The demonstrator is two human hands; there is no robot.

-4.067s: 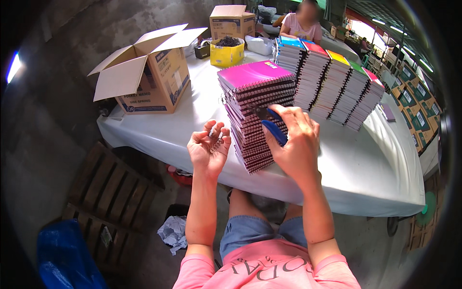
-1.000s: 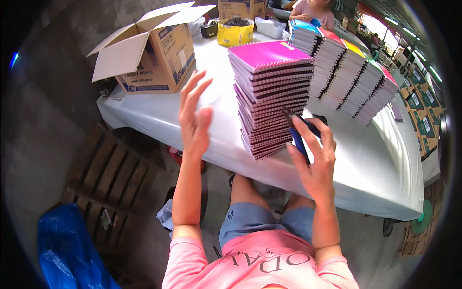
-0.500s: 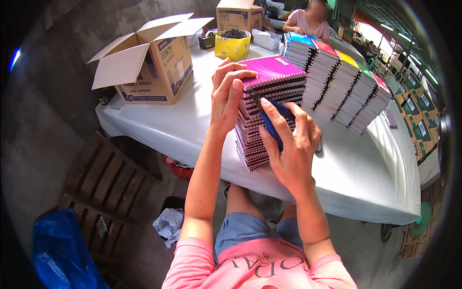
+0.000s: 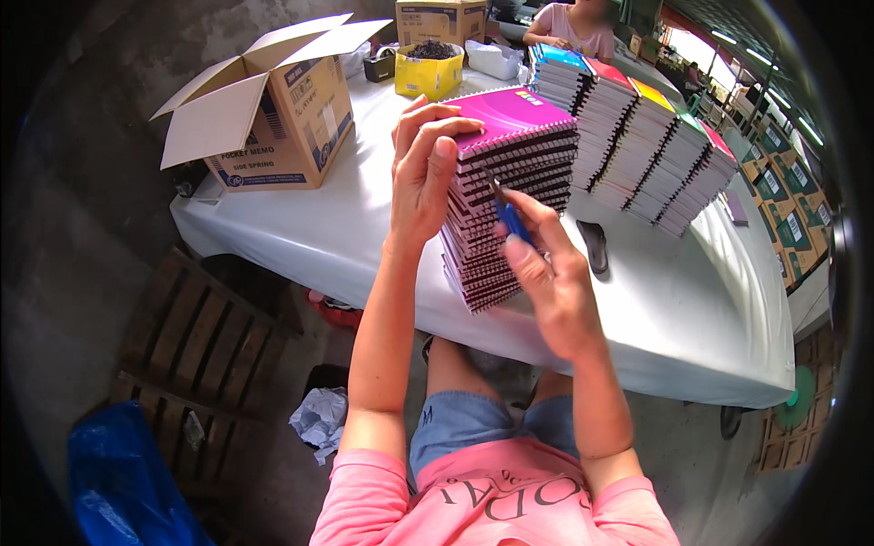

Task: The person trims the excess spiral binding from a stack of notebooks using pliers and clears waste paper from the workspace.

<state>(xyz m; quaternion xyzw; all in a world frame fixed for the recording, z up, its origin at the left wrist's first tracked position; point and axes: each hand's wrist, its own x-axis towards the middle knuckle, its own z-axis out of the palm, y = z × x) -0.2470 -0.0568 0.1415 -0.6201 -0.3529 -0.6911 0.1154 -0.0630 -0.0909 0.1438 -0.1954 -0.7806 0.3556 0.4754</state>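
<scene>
A tall stack of spiral notebooks [image 4: 514, 173] with a purple top cover [image 4: 510, 111] stands near the table's front edge, wire-bound sides facing me. My left hand [image 4: 424, 164] grips its upper left corner, fingers bent over the cover and thumb against the side. In my right hand [image 4: 557, 273] are blue-handled pliers [image 4: 513, 221], closed in by the fingers. Their dark metal tip points up at the bindings a few notebooks below the top; whether it touches a wire, I cannot tell.
Notebook stacks [image 4: 628, 136] with blue, red, yellow, green and pink covers stand behind to the right. A dark elongated object [image 4: 593, 246] lies nearby. An open carton [image 4: 282, 127] and a yellow container [image 4: 428, 75] of black bits sit further left. A person [image 4: 575, 32] sits across the white-covered table [image 4: 674, 300].
My right hand has drawn back slightly and turned, so the pliers' tip now shows. The left hand keeps its place on the stack. The whole view has shifted a little.
</scene>
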